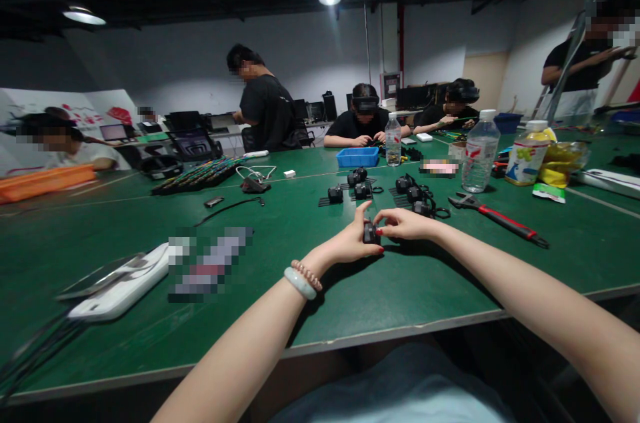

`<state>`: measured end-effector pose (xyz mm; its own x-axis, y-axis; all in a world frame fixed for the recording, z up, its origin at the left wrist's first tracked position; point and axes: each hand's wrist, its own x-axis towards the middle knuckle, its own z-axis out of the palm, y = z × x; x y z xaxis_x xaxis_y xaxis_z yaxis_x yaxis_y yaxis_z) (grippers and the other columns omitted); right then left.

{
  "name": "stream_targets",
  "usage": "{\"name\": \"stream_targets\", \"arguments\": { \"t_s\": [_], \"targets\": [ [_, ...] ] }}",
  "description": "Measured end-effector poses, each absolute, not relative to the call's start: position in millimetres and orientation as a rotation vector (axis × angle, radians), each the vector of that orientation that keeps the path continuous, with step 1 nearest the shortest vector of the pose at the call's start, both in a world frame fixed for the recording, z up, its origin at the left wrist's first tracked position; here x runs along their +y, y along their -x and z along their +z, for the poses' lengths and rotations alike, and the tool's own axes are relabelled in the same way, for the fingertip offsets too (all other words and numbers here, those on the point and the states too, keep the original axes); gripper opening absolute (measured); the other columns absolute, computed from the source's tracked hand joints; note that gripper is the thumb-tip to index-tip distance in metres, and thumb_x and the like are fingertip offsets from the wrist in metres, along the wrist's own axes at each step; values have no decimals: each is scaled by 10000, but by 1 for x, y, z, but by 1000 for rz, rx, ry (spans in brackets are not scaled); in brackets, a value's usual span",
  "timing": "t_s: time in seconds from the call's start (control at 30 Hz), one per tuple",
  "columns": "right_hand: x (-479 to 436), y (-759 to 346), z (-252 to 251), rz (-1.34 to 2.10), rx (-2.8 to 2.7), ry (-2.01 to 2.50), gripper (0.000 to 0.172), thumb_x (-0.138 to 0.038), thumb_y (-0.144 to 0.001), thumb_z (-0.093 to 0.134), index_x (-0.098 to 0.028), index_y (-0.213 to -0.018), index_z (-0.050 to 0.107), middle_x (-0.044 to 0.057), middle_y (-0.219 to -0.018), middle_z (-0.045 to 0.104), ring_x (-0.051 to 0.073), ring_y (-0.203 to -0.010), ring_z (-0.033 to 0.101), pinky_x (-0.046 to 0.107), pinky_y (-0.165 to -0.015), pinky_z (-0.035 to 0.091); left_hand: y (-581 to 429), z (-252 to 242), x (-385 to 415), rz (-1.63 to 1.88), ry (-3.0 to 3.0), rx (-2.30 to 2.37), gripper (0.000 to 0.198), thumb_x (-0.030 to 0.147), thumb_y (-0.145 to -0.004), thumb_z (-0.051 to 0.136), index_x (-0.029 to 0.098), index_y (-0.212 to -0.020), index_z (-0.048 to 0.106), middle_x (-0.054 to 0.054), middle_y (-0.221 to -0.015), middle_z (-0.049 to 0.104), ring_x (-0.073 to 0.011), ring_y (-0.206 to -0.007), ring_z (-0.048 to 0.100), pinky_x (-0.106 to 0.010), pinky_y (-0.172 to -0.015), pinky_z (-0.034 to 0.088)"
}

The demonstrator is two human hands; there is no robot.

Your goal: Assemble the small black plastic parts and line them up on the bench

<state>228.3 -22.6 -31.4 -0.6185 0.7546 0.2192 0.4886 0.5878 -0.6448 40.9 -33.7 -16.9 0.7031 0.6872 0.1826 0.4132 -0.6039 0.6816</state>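
Both hands meet over the green table [125, 223] on one small black part [371, 233]. My left hand [350, 241], with a bead bracelet and a pale bangle at the wrist, pinches it from the left. My right hand [406, 223] closes its fingers on it from the right. Just beyond lie several more small black parts [358, 187], some with cable loops [416, 197]. A red-handled adjustable wrench [500, 217] lies to the right of my right hand.
A blue tray [357, 157], two clear water bottles [479, 153], a yellow drink bottle [526, 154] and a yellow bag stand farther back. A white device [123, 283] and a cable lie at the left. Several people work around the table.
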Motion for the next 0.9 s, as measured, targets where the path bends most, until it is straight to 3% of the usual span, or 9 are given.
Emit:
{"name": "stream_targets", "arguments": {
  "t_s": [0.9],
  "targets": [
    [-22,-228,-34,808,-2282,1022,408,-467,-728,451,-130,-953,497,-49,-527,392,62,-460,344,179,-425,244,-41,-17,-34,577,-2297,844,907,233,-614,605,208,-1270,-21,-38,-913,453,-134,-742,502,-335,-724,414]
  ]
}}
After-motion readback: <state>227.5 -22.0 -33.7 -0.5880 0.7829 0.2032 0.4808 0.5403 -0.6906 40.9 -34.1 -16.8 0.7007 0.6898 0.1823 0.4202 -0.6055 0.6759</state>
